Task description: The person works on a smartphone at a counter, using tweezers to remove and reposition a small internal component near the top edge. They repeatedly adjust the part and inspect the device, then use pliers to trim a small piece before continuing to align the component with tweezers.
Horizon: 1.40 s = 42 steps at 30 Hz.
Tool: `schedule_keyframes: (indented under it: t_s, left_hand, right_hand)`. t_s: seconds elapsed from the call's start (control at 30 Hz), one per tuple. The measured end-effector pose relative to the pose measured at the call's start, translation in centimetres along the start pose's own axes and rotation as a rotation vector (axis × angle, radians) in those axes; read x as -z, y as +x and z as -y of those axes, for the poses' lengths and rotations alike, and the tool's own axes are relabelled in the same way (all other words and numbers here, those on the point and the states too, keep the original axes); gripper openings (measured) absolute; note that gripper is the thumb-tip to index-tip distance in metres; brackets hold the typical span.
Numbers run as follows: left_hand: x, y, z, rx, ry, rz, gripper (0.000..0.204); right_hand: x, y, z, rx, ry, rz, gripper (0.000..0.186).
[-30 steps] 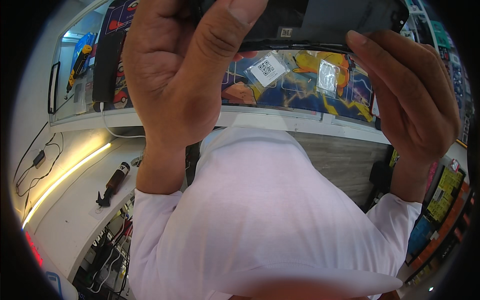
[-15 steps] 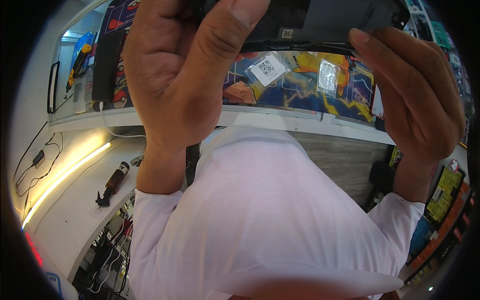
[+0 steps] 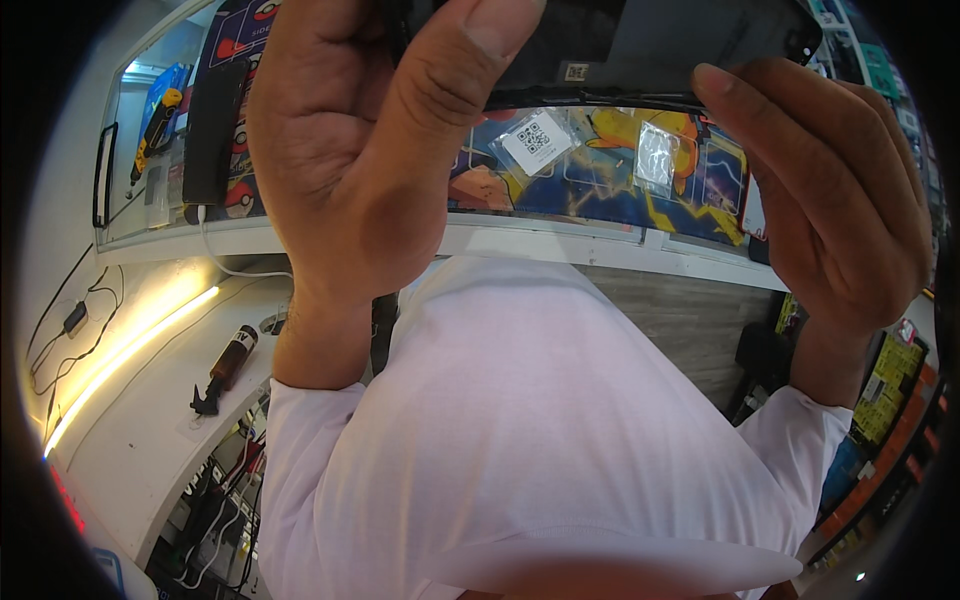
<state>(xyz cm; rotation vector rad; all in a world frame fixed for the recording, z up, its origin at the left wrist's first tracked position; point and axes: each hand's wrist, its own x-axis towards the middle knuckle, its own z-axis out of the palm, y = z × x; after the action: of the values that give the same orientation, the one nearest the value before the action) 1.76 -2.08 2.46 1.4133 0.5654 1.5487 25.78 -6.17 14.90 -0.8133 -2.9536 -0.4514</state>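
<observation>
Close up at the top of the view is a black phone (image 3: 660,62), held lengthwise. Its dark, glossy face carries a small square code label. My left hand (image 3: 365,130) is closed around its left end, the thumb lying across the face. At the right part of the lower edge, my right hand (image 3: 830,170) has its index fingertip pressed to the rim, with the other fingers curled by the right end. The phone's upper part runs out of the picture, so the fingers behind it are hidden.
Below the phone, a colourful printed mat (image 3: 590,190) covers the glass-topped counter. On it lie a clear packet with a white code card (image 3: 538,142) and a small clear sachet (image 3: 655,158). A dark bottle (image 3: 228,362) stands on the white side shelf (image 3: 130,440), beside a lit strip.
The phone has tilted slightly, and its lower edge sits a little lower near the right. My right index fingertip has shifted slightly left along that edge. Both hands keep their hold.
</observation>
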Motion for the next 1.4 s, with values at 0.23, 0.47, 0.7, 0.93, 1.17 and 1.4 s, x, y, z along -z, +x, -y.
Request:
schedule_keyframes:
  t_s: [0.23, 0.47, 0.7, 0.93, 1.17, 1.4]
  left_hand:
    - [-0.3, 0.2, 0.1, 0.000, 0.005, -0.010, 0.040]
    - [0.2, 0.4, -0.1, 0.167, -0.071, -0.019, 0.035]
    - [-0.8, 1.2, -2.2, 0.413, -0.052, -0.088, 0.031]
    - [-0.8, 1.3, -1.8, 0.419, -0.187, -0.082, 0.032]
    - [-1.0, 1.3, -2.3, 0.409, -0.111, -0.078, 0.034]
    - [-1.0, 1.2, -1.7, 0.320, -0.131, -0.075, 0.034]
  right_hand:
    - [0.1, 0.1, -0.6, 0.042, -0.010, 0.006, 0.035]
    - [-0.3, 0.1, -0.9, 0.015, 0.014, 0.026, 0.033]
    - [-1.2, 0.0, -1.1, -0.018, 0.072, 0.006, 0.033]
    - [-0.9, 0.4, -1.1, -0.014, 0.088, -0.002, 0.033]
    - [-0.8, 0.6, -1.1, -0.014, 0.076, -0.006, 0.035]
    - [0.0, 0.3, -1.1, -0.060, 0.114, 0.015, 0.034]
